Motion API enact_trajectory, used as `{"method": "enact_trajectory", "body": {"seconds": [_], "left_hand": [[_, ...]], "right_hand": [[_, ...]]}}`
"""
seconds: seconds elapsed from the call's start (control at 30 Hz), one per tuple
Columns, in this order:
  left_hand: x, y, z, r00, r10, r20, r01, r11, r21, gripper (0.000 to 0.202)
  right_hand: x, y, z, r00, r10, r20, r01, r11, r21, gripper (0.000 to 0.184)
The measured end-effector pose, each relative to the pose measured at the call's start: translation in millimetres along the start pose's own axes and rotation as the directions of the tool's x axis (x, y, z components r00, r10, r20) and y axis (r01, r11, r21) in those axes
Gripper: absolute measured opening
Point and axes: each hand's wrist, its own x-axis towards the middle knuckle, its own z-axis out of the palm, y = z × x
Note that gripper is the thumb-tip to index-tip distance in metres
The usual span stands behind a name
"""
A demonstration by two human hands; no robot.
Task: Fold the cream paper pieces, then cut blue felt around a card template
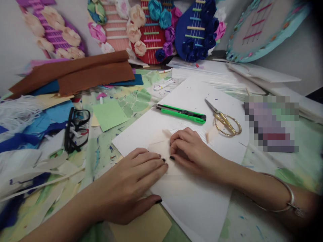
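A small piece of cream crepe paper (158, 147) lies on a large white sheet (189, 201) in front of me. My left hand (126, 185) rests flat, fingers stretched, its fingertips on the cream piece's near side. From the right, my right hand (194, 151) bends its fingers in a pinch at the cream paper's edge; the exact grip is partly hidden. Beyond the hands, a green utility knife (184, 113) lies on the white sheet. Gold-handled scissors (224, 121) sit to its right, beside a cream scrap (213, 133).
Black glasses (69, 131) and green paper squares (109, 114) lie on the left, near white strips and blue paper. Brown crepe paper (96, 72) is behind them. Several decorated paper guitars (194, 30) lean at the back. A blurred-out item (272, 127) lies right.
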Motion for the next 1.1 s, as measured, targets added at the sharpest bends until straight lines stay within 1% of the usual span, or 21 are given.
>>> {"method": "enact_trajectory", "body": {"seconds": [0.13,0.27,0.33,0.37,0.43,0.5,0.53,0.57,0.6,0.67,0.73,0.8,0.93,1.0,1.1], "left_hand": [[4,2,1.1,0.999,-0.019,0.031,0.019,1.000,0.012,0.050],[6,3,2.4,1.000,-0.020,0.016,0.020,1.000,0.016,0.046],[6,3,2.6,1.000,-0.018,0.011,0.018,1.000,0.022,0.046],[6,3,2.6,1.000,-0.016,0.012,0.015,1.000,0.026,0.047],[5,2,2.7,1.000,-0.007,0.011,0.006,0.999,0.032,0.046],[3,1,3.3,1.000,0.006,-0.021,-0.005,0.999,0.033,0.041],[2,0,3.9,0.999,0.012,-0.051,-0.010,0.999,0.035,0.038],[1,0,4.8,0.996,0.012,-0.083,-0.008,0.999,0.040,0.033],[0,-1,5.9,0.993,0.009,-0.116,-0.003,0.999,0.050,0.028],[-2,-3,8.8,0.985,-0.001,-0.173,0.015,0.997,0.080,0.018],[-4,-6,11.6,0.976,-0.011,-0.216,0.036,0.993,0.110,0.010],[-5,-9,13.2,0.971,0.006,-0.238,0.026,0.991,0.134,0.008],[-5,-12,11.8,0.972,0.068,-0.223,-0.028,0.984,0.177,0.019],[-3,-10,10.3,0.972,0.062,-0.226,-0.020,0.982,0.185,0.015],[-1,-8,9.4,0.977,0.021,-0.214,0.017,0.984,0.176,0.014]], "right_hand": [[0,-1,1,1.000,-0.003,-0.010,0.003,1.000,-0.003,0.008],[-1,-2,1,1.000,0.001,-0.020,-0.001,1.000,0.000,0.005],[-2,-2,-1,0.999,-0.010,-0.039,0.011,0.999,0.030,0.002],[-2,-2,-2,0.998,-0.022,-0.064,0.025,0.998,0.055,0.002],[-2,2,-5,0.987,-0.049,-0.156,0.065,0.992,0.104,0.005],[-1,8,-10,0.962,-0.074,-0.261,0.105,0.989,0.107,0.013],[0,12,-12,0.953,-0.089,-0.290,0.119,0.989,0.086,0.019],[1,15,-14,0.950,-0.117,-0.290,0.139,0.989,0.057,0.025],[2,19,-16,0.953,-0.152,-0.262,0.167,0.985,0.035,0.029],[3,23,-19,0.963,-0.212,-0.166,0.219,0.975,0.028,0.033],[3,25,-20,0.970,-0.221,-0.104,0.226,0.973,0.042,0.034],[4,25,-20,0.977,-0.192,-0.096,0.198,0.979,0.051,0.032],[4,23,-16,0.986,-0.132,-0.102,0.140,0.988,0.069,0.025],[5,23,-15,0.987,-0.120,-0.110,0.130,0.988,0.084,0.022],[5,22,-15,0.983,-0.143,-0.116,0.155,0.982,0.105,0.017]]}}
